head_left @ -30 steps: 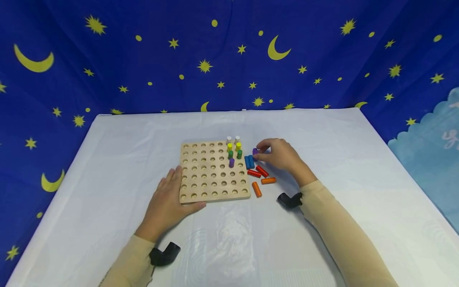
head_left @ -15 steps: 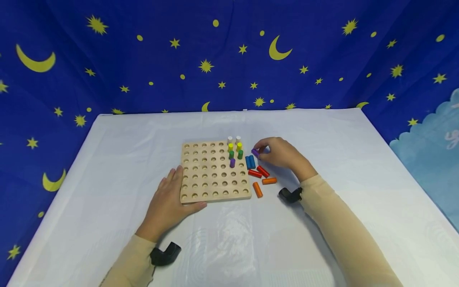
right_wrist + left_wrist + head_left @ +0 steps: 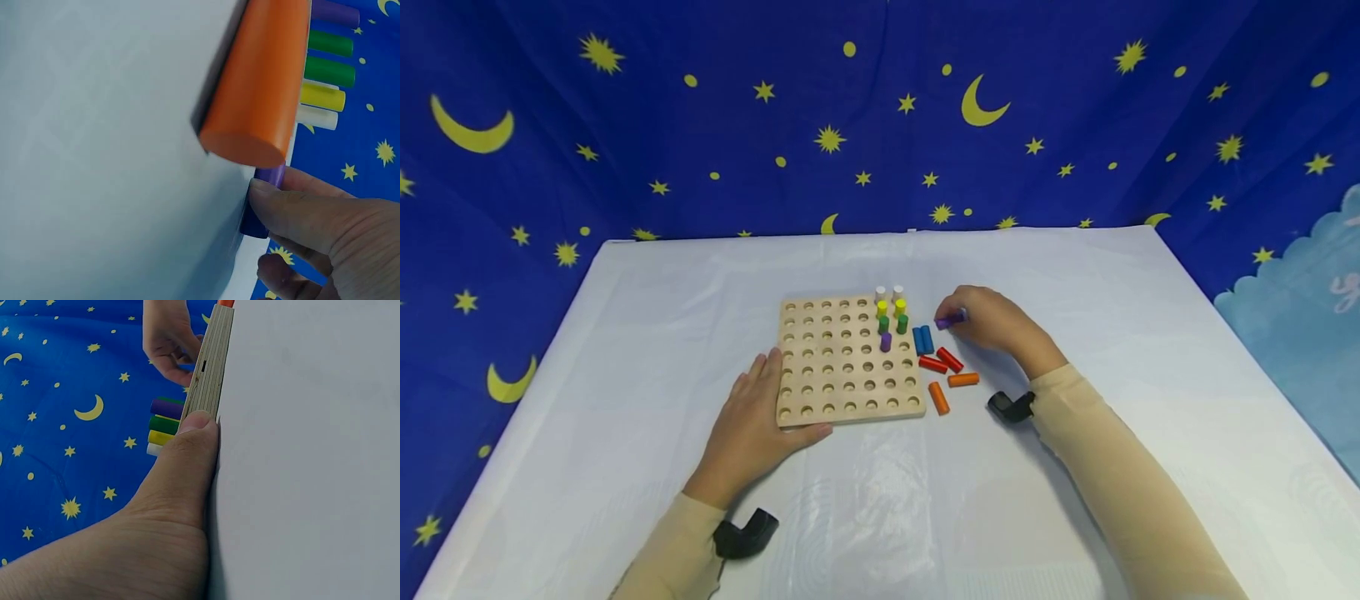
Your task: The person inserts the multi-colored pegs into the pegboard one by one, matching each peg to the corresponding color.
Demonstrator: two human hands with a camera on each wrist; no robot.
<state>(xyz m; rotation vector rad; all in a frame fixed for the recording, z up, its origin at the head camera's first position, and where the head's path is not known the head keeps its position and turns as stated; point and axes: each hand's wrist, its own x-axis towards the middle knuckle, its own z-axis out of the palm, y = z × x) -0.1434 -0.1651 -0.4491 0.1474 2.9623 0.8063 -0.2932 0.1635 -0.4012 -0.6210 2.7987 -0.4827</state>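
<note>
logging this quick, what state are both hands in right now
Left hand: open, resting against the pegboard.
Right hand: closed, pinching a purple peg.

Held purple peg [image 3: 255,219] — partly behind fingers [image 3: 303,212], orange peg [image 3: 259,81] — cropped by right wrist view's top

Possibly a makeshift studio: white table [image 3: 1075,292], starry blue curtain [image 3: 880,79] behind.

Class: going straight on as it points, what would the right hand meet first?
Likely the pegboard at its right edge, near a yellow peg and a green peg; the height of the right hand is unclear.
</note>
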